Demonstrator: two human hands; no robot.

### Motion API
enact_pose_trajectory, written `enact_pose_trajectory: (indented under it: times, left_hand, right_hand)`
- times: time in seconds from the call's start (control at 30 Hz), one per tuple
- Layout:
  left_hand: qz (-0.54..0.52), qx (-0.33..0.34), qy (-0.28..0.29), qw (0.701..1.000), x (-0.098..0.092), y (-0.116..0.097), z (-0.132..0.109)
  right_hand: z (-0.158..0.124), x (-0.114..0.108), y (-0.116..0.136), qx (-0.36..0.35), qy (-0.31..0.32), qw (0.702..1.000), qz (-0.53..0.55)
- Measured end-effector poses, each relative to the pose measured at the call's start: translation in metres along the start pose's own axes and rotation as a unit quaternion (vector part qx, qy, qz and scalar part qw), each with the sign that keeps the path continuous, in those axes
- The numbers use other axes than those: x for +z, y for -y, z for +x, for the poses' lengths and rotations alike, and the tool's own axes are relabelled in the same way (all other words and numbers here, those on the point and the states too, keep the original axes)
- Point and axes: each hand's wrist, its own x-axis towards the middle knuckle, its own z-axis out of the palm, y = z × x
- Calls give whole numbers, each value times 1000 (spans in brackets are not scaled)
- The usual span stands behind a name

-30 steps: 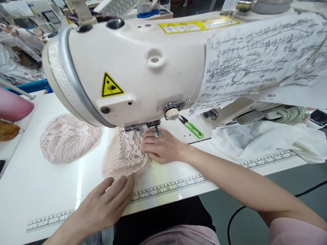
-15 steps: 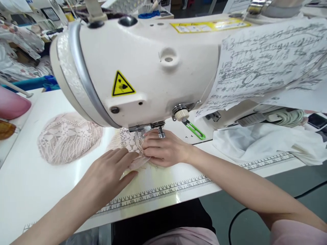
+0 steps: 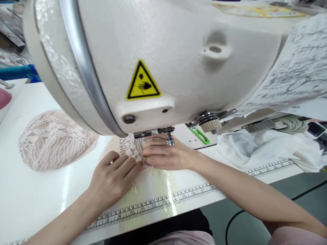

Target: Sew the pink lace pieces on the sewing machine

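I'm seeing bare forearms, a pink sleeve [image 3: 298,236] at near right, dark and pink clothing at the lap.

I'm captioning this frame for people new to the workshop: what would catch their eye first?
The cream sewing machine head fills the upper frame, its yellow warning triangle facing the camera. Just below it, the left hand and right hand press a pale pink lace piece flat near the needle. A second lace piece lies at left on the white table.
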Motion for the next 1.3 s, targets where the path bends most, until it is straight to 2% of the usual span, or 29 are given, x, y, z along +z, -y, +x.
enact_pose_trajectory:
  times: [0.1,0.27,0.43,0.73,0.93,1.13,1.3]
  left_hand:
    - [-14,-7,-12,1000,5,1,-3]
    - [-51,-24,29,998,15,4,-9]
    - [-48,-39,55,997,19,5,-11]
    - [-36,-53,61,996,18,4,-8]
    - [-35,-53,58,996,18,4,-6]
    - [-36,-55,42,997,20,3,-5]
    - [-36,-58,36,997,20,2,-5]
  right_hand:
    - [-1,3,0,-2,-48,999,25]
    - [-5,2,3,44,-14,999,24]
    - [-6,9,6,60,-33,997,25]
    - [-4,12,6,64,-15,998,10]
    - [-2,7,9,84,-41,995,-39]
    - [0,-2,14,104,-85,982,-135]
    - [1,-5,11,95,-64,980,-164]
